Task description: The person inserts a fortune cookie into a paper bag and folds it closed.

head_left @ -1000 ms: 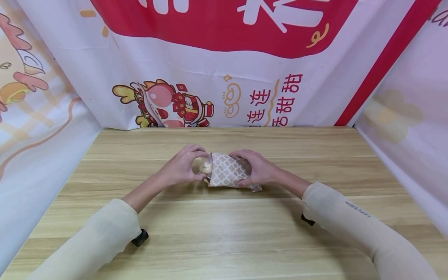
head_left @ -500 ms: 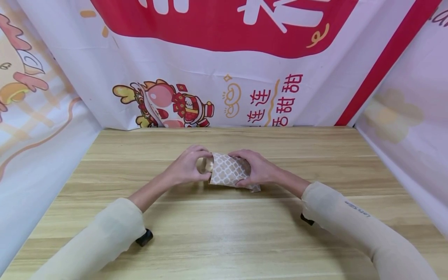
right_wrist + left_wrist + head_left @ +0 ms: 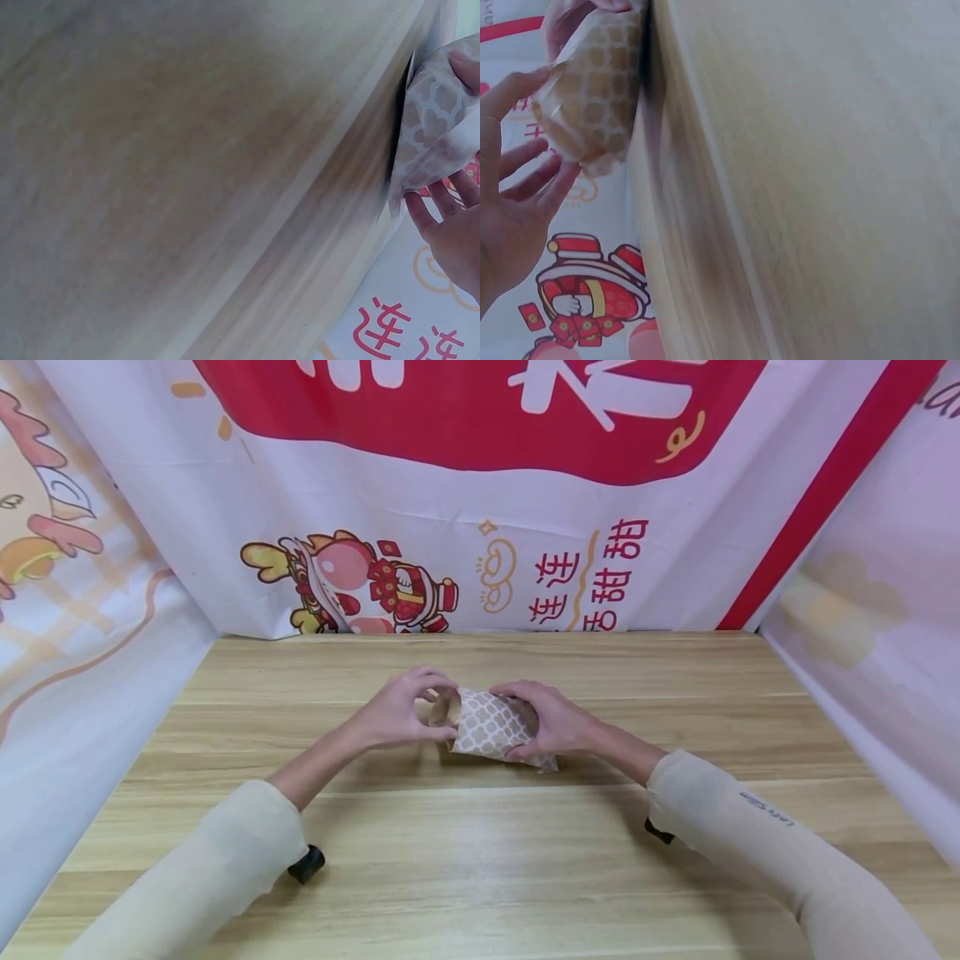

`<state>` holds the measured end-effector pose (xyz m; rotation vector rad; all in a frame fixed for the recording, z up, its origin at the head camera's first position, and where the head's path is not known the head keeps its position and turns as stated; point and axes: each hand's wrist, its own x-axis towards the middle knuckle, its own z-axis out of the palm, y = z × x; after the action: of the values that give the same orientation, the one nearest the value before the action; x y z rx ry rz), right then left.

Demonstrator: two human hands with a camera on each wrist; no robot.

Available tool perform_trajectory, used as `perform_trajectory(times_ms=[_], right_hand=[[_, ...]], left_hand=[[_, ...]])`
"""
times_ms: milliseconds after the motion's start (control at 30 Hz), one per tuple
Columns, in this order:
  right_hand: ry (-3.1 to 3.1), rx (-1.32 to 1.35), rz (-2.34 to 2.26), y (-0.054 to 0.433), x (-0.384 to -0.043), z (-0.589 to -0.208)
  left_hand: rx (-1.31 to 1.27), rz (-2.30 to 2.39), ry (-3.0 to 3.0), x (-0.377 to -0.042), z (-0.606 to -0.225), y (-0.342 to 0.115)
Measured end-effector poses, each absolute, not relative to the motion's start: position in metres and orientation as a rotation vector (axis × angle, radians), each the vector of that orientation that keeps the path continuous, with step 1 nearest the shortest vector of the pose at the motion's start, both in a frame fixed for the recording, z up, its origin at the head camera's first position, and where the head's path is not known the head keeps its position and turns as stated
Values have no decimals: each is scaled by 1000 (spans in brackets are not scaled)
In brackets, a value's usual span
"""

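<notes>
A tan paper bag (image 3: pixel 491 722) with a white lattice print lies on its side over the table, its mouth facing left. My left hand (image 3: pixel 397 712) holds the rim of the mouth, thumb on one edge and fingertips on the opposite edge. The brown inside shows between them. In the left wrist view, the bag (image 3: pixel 596 90) looks puffed out, and what it contains is hidden. My right hand (image 3: pixel 557 718) grips the other end, thumb on the near side and fingers over the far side. The right wrist view has the bag's crumpled end (image 3: pixel 435 127) between those fingers.
The wood-grain table (image 3: pixel 480 860) spreads in front of both arms. A printed white and red cloth (image 3: pixel 450 502) hangs behind its back edge, with more cloth at the left and right sides. A dark strap piece (image 3: pixel 306 864) shows under the left sleeve.
A pale rounded piece that showed in the bag's mouth has gone inside, out of sight. My left hand has shifted slightly right onto the rim; the right hand stays in place.
</notes>
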<state>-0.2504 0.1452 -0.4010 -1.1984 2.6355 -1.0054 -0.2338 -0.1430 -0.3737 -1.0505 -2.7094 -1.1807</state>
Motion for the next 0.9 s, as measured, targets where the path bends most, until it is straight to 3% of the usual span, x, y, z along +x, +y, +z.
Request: perform_trajectory(times_ms=[333, 633, 900], right_hand=[[2624, -1175, -998, 144, -249, -402], [2621, -1184, -1013, 143, -249, -401], [2622, -1159, -1005, 143, -250, -401]], left_hand=[[-1119, -1501, -2714, -237, -374, -156], [-981, -1164, -2823, -238, -377, -159], [-943, -1162, -2811, -238, -381, -152]])
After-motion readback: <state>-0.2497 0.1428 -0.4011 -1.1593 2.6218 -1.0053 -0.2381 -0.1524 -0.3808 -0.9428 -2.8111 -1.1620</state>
